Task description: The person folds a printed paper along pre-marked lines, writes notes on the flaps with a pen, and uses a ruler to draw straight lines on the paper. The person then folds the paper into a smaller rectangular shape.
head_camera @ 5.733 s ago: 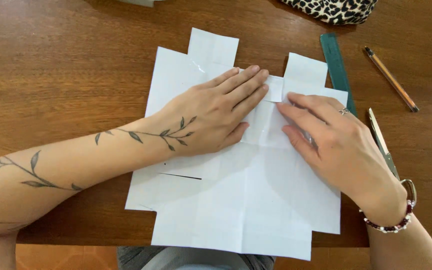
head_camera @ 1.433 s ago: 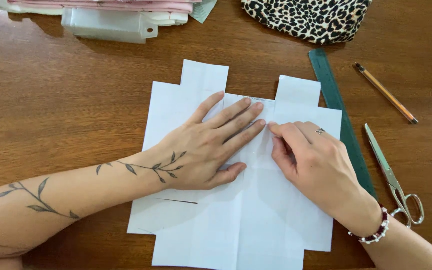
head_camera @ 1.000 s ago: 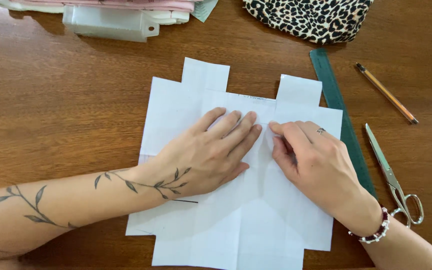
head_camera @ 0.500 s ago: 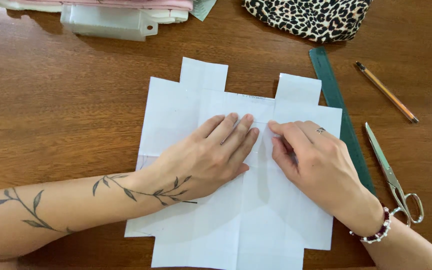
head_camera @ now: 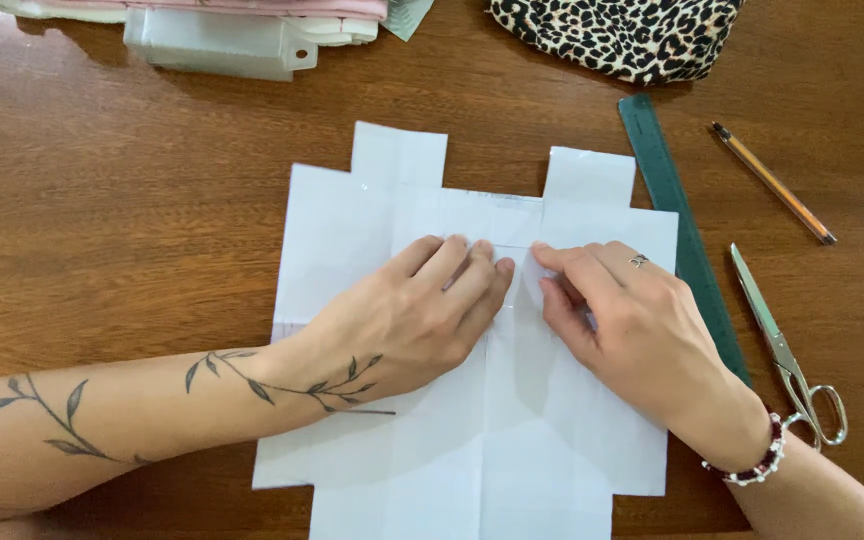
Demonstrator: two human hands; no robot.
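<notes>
In the middle of the frame a white paper sheet lies flat on the brown wooden worktop. Its corners have been cut away, so two tabs stick up along its upper edge, and fold lines cross it. Both hands rest on it.

The left hand comes in from the lower left, palm down, fingers together and nearly straight, pressing the sheet against the worktop just left of the centre fold. It grips nothing; it only pins the paper. The right hand comes in from the lower right with its fingers curled. Its fingertips sit on a narrow strip of paper beside the left hand's fingertips, pinching or pressing a crease there. Whether a flap is actually lifted between thumb and fingers cannot be told.

The step in hand looks like creasing: one hand anchors while the other sharpens a fold near the sheet's centre. Judging from this, the next move would call for firm, even pressure along that fold line, with the left hand holding the sheet from sliding.

To the right of the sheet lie a green ruler, scissors and a pencil. At the top edge are a leopard-print pouch and a clear plastic case.
</notes>
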